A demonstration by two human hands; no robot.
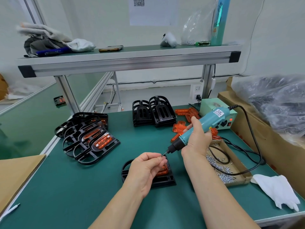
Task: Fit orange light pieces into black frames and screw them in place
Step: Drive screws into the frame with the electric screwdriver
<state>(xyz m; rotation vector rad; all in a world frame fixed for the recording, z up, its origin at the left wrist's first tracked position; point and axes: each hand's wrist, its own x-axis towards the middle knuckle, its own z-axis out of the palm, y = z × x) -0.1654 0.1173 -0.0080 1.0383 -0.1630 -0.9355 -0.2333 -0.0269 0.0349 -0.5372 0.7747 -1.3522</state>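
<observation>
The location is an assembly workstation in a light-manufacturing workshop: a green-matted workbench under an aluminium-profile shelf, with a screwdriver power supply box at the rear right. A corded electric screwdriver is just in front of the box, and a cardboard tray of loose screws lies nearer still. Loose orange light pieces and stacked black frames lie left of the box, batched finished assemblies further left, and a carton of plastic-bagged parts stands to its right.
</observation>
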